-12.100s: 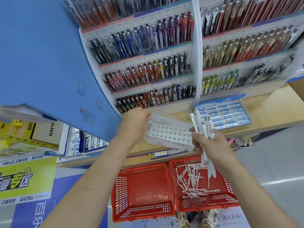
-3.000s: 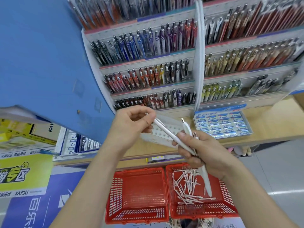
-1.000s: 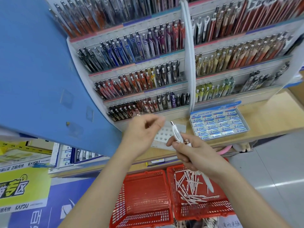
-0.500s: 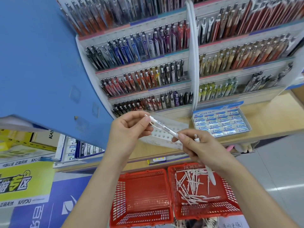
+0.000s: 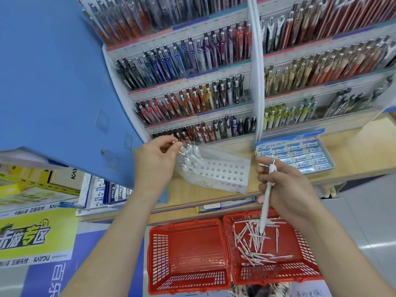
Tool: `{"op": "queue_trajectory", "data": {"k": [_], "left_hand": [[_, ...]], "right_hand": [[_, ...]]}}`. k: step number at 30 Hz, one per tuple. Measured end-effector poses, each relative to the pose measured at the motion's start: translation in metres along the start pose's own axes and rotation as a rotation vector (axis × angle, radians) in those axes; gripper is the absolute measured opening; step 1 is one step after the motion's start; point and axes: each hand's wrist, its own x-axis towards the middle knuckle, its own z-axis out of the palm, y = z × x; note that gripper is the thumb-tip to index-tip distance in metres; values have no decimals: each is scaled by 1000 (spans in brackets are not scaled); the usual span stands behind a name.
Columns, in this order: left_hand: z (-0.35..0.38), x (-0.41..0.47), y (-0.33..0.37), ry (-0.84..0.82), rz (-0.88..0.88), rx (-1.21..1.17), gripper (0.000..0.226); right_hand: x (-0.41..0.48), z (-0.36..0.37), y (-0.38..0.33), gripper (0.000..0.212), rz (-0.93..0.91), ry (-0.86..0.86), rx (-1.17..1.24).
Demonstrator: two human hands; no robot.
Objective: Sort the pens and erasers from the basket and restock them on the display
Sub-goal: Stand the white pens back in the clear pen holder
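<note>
Two pens are held: the left hand (image 5: pixel 156 166) pinches a pen (image 5: pixel 176 145) at the perforated holder (image 5: pixel 222 172); the right hand (image 5: pixel 287 189) curls its fingers round a white pen (image 5: pixel 266 200).

PILOT on every blue-white eraser sleeve in the erasers (image 5: pixel 300 156) tray, rt side of shelf. Lower left, PILOT again on small boxes (image 5: pixel 111 194). Yellow poster (image 5: pixel 32 239) reads 卡游专区 w/ KAYOU along its bottom.

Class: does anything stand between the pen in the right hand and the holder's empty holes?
Nothing visible does. The right hand grips the white pen beside the holder, whose empty holes lie open; seated pens and the left hand are at its left end.
</note>
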Motion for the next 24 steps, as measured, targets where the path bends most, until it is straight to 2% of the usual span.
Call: {"op": "queue_trajectory", "data": {"k": [2,4,7,10,13,18,24], "left_hand": [[9,-2,-5,-16,35,58,14],[16,-3,-9,-16,78,128,5],[25,-3,-17,-35,108,165,7],[31,-1,-23,-58,104,202,10],[36,0,-25,-70,123,251,10],[40,1,-26,-105,156,336,12],[46,6,-28,-129,217,475,15]], "right_hand": [[-3,-1,-1,36,-10,-55,85],[-9,0,-4,35,-11,-82,70],[-11,2,-4,35,-64,-47,-82],[-10,2,-4,30,-55,6,-9],[-11,-1,-5,30,0,-35,58],[-12,-2,-3,35,-15,-70,-128],[-10,-3,-3,33,63,-110,-36]]}}
